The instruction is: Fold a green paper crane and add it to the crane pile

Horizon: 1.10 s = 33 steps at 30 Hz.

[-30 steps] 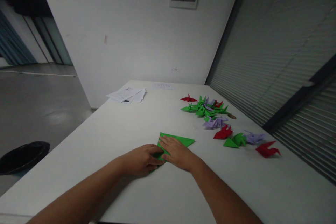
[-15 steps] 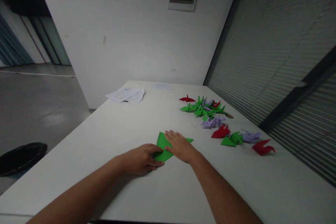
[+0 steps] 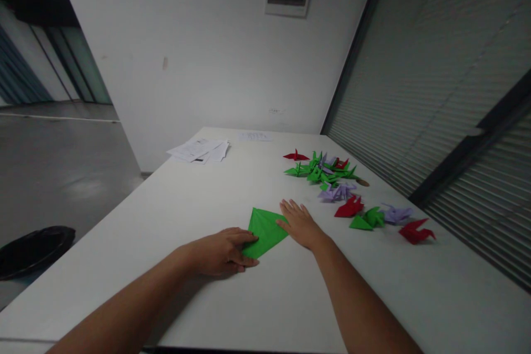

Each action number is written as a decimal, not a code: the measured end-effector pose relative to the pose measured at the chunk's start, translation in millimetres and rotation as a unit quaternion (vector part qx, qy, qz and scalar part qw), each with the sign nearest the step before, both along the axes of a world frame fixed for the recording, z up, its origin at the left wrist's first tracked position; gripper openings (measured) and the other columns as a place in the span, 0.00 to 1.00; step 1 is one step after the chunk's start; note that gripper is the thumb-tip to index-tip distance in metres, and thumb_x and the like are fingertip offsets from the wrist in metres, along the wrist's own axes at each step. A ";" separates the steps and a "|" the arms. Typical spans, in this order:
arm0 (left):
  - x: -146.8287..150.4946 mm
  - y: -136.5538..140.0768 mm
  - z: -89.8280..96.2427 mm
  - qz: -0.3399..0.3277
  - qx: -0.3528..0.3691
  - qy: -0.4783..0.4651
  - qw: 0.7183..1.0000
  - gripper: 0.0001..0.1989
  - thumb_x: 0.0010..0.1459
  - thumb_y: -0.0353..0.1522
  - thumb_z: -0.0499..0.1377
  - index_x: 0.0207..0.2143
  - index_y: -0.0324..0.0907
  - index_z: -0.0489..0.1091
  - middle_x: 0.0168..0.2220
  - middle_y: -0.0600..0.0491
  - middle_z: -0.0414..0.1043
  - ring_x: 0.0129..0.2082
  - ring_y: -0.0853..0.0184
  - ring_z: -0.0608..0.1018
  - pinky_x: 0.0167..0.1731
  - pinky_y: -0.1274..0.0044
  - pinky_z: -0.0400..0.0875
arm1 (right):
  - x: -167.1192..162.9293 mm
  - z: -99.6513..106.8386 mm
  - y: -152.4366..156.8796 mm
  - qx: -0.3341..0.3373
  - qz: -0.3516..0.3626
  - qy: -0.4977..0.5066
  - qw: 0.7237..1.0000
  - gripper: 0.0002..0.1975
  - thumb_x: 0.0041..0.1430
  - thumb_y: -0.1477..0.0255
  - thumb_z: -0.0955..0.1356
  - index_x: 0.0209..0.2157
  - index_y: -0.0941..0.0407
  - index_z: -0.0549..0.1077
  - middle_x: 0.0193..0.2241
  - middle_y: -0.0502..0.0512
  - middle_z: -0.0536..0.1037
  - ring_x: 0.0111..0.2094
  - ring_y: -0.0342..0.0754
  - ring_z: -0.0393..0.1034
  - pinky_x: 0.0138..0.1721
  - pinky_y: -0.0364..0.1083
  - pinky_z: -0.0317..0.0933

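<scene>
A green sheet of origami paper (image 3: 266,230), folded into a kite-like shape, lies flat on the white table (image 3: 182,204). My left hand (image 3: 228,251) grips its near left corner, thumb on top and fingers at the edge. On the paper's right end rests my right hand (image 3: 299,224), palm down with the fingers stretched out; it covers that tip. Creases show on the paper's upper left part.
Right of my hands sit folded paper cranes: a red one (image 3: 349,207), a green one (image 3: 368,218), a purple one (image 3: 397,214) and another red one (image 3: 417,232). A mixed pile of cranes (image 3: 321,171) lies behind. Printed sheets (image 3: 199,150) are at the far left; a black-lined bin (image 3: 37,251) stands beside the table.
My right hand has slid to the right across the green paper, uncovering its middle. My left hand stays at the near left corner.
</scene>
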<state>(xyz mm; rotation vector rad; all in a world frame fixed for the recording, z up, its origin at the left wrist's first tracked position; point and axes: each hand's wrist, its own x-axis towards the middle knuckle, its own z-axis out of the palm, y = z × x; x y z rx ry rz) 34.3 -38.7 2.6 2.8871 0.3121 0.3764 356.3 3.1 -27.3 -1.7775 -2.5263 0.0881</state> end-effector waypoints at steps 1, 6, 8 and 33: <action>-0.9 0.2 0.0 -0.002 -0.003 -0.002 1.000 0.19 0.67 0.37 0.61 0.59 0.51 0.75 0.67 0.39 0.64 0.66 0.45 0.69 0.64 0.54 0.63 | 3.2 -0.9 0.8 0.002 -0.015 -0.006 1.000 0.35 0.74 0.52 0.54 0.72 0.58 0.54 0.73 0.61 0.51 0.74 0.61 0.41 0.71 0.65 0.38; -4.0 1.3 -0.3 0.002 -0.013 0.010 1.000 0.19 0.67 0.38 0.60 0.59 0.52 0.75 0.68 0.39 0.64 0.66 0.45 0.68 0.64 0.54 0.63 | 12.9 -2.2 3.2 0.028 -0.091 -0.020 0.995 0.35 0.72 0.52 0.58 0.71 0.60 0.58 0.73 0.65 0.54 0.74 0.64 0.42 0.70 0.67 0.37; -4.3 1.3 0.2 0.004 -0.016 0.009 1.000 0.19 0.67 0.39 0.60 0.59 0.53 0.75 0.68 0.40 0.64 0.66 0.46 0.68 0.64 0.55 0.62 | 11.6 1.5 3.6 0.053 -0.117 -0.013 0.992 0.36 0.70 0.52 0.62 0.70 0.60 0.60 0.72 0.67 0.56 0.73 0.66 0.42 0.69 0.68 0.38; 1.6 15.3 -15.3 0.341 -0.084 -0.125 0.928 0.21 0.65 0.38 0.61 0.59 0.43 0.74 0.51 0.40 0.75 0.52 0.51 0.74 0.55 0.59 0.70 | -47.7 22.7 -10.9 0.034 0.097 0.195 0.975 0.11 0.65 0.70 0.70 0.48 0.56 0.80 0.45 0.59 0.75 0.48 0.54 0.71 0.54 0.49 0.64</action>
